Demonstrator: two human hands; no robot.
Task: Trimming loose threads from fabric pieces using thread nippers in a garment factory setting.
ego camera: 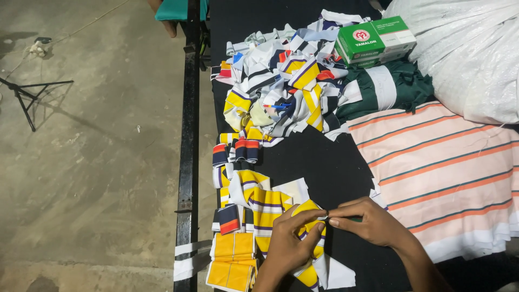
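Note:
My left hand [289, 243] and my right hand [367, 220] meet at the near edge of a black table [319, 157]. Both pinch the same small yellow fabric strip [309, 207] with purple and white stripes; the fingertips touch over it. The strip runs under my left hand toward the table's front. More yellow striped pieces [258, 203] lie just left of my hands, and folded yellow pieces [233, 259] sit at the near left corner.
A heap of striped fabric scraps [281, 86] fills the table's far middle. A green and white box [374, 40] rests behind it. Pink striped cloth [443, 167], dark green cloth [384, 86] and a white sack [470, 48] lie right. Concrete floor [92, 151] lies left.

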